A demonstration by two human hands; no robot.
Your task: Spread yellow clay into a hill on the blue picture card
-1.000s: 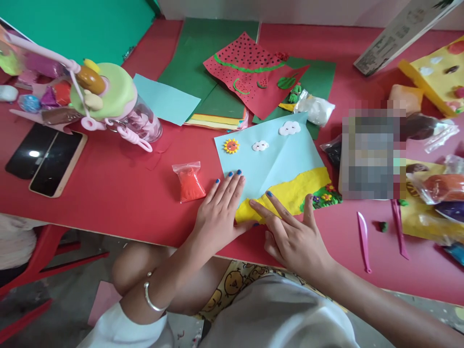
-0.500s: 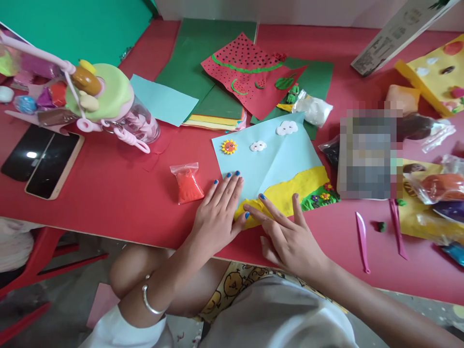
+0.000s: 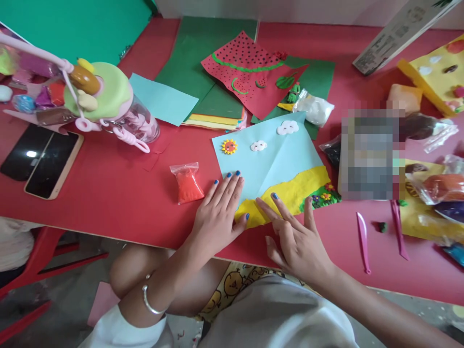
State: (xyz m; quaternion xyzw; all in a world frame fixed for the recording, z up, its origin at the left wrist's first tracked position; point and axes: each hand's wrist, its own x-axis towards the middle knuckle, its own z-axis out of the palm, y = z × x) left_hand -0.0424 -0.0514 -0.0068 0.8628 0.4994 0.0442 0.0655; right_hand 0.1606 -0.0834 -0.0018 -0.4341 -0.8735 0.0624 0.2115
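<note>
A light blue sheet [image 3: 250,166] lies tilted on the red table, bearing a clay sun [image 3: 229,147], two white clouds and a yellow clay strip [image 3: 293,192] along its lower part. Green clay with small flowers [image 3: 325,196] fills its lower right corner. My left hand [image 3: 219,212] rests flat on the sheet's lower left edge, fingers stretched out and holding nothing. Fingertips of my right hand [image 3: 299,237] touch the yellow clay; its fingers are spread with nothing between them. Left of the sheet is a bag of red clay [image 3: 189,184].
Behind the sheet lie a red watermelon picture [image 3: 250,58] and green papers [image 3: 188,53]. A lidded cup [image 3: 145,121] and a phone [image 3: 54,166] are at the left. Pink tools [image 3: 363,244], a blurred-out object [image 3: 369,154] and bagged clay [image 3: 444,187] are at the right.
My right hand has slid to the right along the yellow clay, away from my left thumb. My left hand has stayed in place.
</note>
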